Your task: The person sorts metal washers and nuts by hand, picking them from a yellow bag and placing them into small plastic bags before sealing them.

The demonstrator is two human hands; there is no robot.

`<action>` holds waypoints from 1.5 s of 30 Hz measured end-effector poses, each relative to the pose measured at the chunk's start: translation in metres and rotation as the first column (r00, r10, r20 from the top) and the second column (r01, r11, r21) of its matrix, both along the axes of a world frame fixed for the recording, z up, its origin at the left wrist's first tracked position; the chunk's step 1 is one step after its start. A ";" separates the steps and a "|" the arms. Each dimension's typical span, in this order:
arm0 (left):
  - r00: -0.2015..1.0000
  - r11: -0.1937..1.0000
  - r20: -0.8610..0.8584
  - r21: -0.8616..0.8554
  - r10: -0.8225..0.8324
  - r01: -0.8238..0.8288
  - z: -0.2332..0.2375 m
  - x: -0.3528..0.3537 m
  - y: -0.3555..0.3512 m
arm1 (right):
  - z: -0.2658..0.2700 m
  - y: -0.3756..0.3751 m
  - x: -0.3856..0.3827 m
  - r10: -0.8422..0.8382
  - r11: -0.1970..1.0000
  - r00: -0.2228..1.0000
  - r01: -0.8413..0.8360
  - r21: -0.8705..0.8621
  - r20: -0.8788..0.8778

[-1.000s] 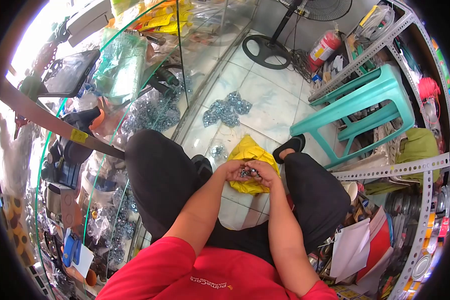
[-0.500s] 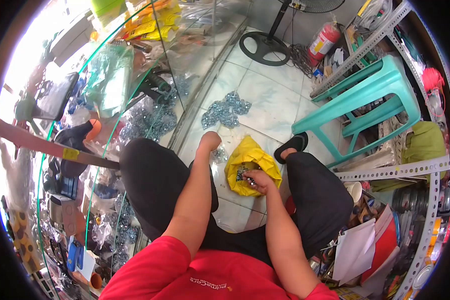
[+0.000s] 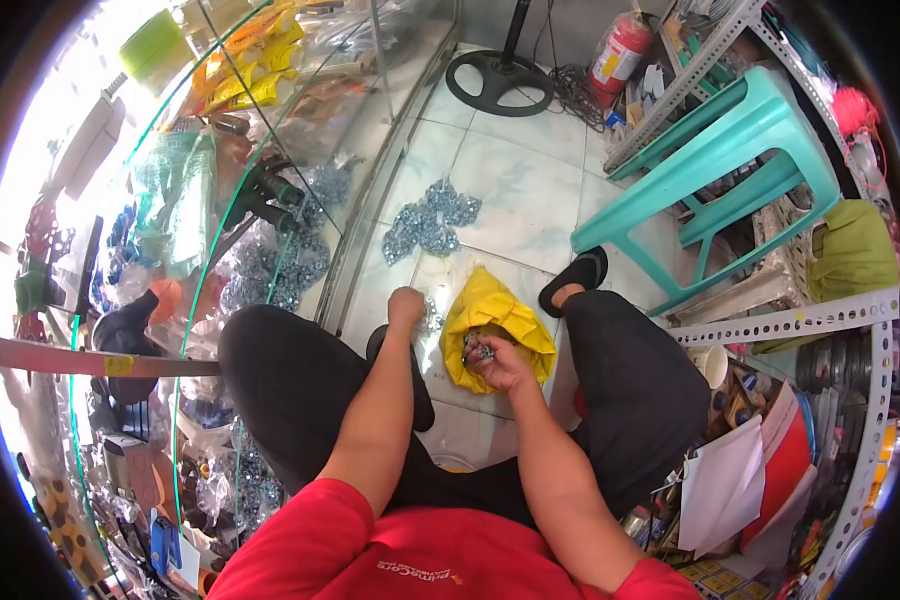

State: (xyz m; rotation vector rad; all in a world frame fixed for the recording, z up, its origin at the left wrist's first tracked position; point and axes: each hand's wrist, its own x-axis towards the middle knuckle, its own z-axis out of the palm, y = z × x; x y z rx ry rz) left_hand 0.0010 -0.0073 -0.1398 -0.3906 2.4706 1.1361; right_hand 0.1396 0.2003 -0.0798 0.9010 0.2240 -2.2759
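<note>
My right hand [image 3: 503, 366] is at the mouth of a yellow plastic bag [image 3: 513, 318] standing open on the floor. Its fingers are curled around a handful of small metal nuts [image 3: 483, 352]. Just left of the bag, my left hand [image 3: 405, 306] is closed, gripping a small clear plastic bag [image 3: 432, 316] with a few shiny metal pieces in it. Its fingertips are mostly hidden from above. Farther forward on the tiles lies a pile of small clear packets [image 3: 433, 220] filled with similar metal pieces.
A glass display case [image 3: 315, 190] full of packaged goods runs along my left. To the right, a green plastic stool [image 3: 710, 160] lies tipped over beside a metal shelf [image 3: 800, 325]. A fan base [image 3: 500, 85] and a fire extinguisher [image 3: 618, 55] stand at the back.
My right hand has pulled back slightly toward the yellow bag's near-left rim with the nuts in it. The left hand stays beside the small clear bag. The whole view has shifted a little.
</note>
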 end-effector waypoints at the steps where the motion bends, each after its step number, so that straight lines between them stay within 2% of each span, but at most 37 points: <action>1: 0.976 0.952 0.144 0.239 0.161 -0.192 0.010 -0.003 0.002 | -0.008 -0.001 0.001 0.047 0.995 0.999 -0.046 -0.094 0.002; 2: 0.907 0.812 0.320 0.429 0.274 -0.397 0.021 -0.002 0.001 | -0.014 0.000 0.003 0.074 0.996 0.997 -0.074 -0.049 -0.004; 3: 0.875 0.699 0.449 0.567 0.182 -0.437 0.039 0.001 -0.001 | -0.013 -0.002 0.002 0.104 0.995 0.995 -0.104 -0.005 -0.012; 5: 0.849 0.591 0.526 0.702 -0.054 -0.397 0.063 0.003 0.000 | 0.001 -0.005 -0.005 0.206 0.973 0.977 -0.198 0.120 -0.059; 7: 0.817 0.573 0.525 0.756 -0.240 -0.317 0.088 0.010 0.010 | 0.042 -0.001 -0.018 0.354 0.906 0.927 -0.309 0.289 -0.121; 8: 0.785 0.554 0.518 0.784 -0.338 -0.279 0.094 0.014 0.015 | 0.053 0.001 -0.024 0.418 0.842 0.896 -0.318 0.436 -0.154; 10: 0.744 0.547 0.519 0.799 -0.421 -0.248 0.089 0.024 0.031 | 0.077 0.002 -0.033 0.544 0.662 0.818 -0.284 0.694 -0.184; 11: 0.721 0.543 0.518 0.807 -0.461 -0.232 0.086 0.028 0.037 | 0.092 -0.001 -0.034 0.610 0.526 0.777 -0.253 0.812 -0.153; 14: 0.685 0.336 0.446 0.893 -0.576 -0.299 0.089 0.041 0.041 | 0.106 -0.006 -0.041 0.779 0.054 0.618 -0.241 0.969 0.110; 18: 0.708 0.244 0.480 0.876 -0.518 -0.416 0.087 0.049 0.037 | 0.096 -0.012 -0.039 0.762 0.069 0.646 -0.148 0.987 0.043; 21: 0.757 0.138 0.428 0.898 -0.494 -0.417 0.073 0.051 0.039 | 0.094 -0.013 -0.038 0.759 0.092 0.651 -0.101 0.991 -0.004; 23: 0.740 0.134 0.448 0.885 -0.502 -0.445 0.063 0.050 0.040 | 0.096 -0.013 -0.040 0.778 0.071 0.629 -0.113 0.991 0.016; 32: 0.736 0.100 0.458 0.874 -0.499 -0.476 0.073 0.055 0.037 | 0.100 -0.008 -0.040 0.779 0.119 0.627 -0.172 0.978 0.015; 35: 0.744 0.089 0.443 0.881 -0.500 -0.465 0.070 0.055 0.037 | 0.098 -0.009 -0.042 0.803 0.051 0.592 -0.176 0.983 0.064; 39: 0.748 0.079 0.458 0.872 -0.481 -0.483 0.065 0.054 0.038 | 0.095 -0.008 -0.039 0.787 0.077 0.617 -0.102 0.992 0.003; 45: 0.784 0.144 0.465 0.882 -0.412 -0.448 0.077 0.053 0.037 | 0.096 -0.005 -0.041 0.779 0.077 0.626 -0.101 0.992 0.003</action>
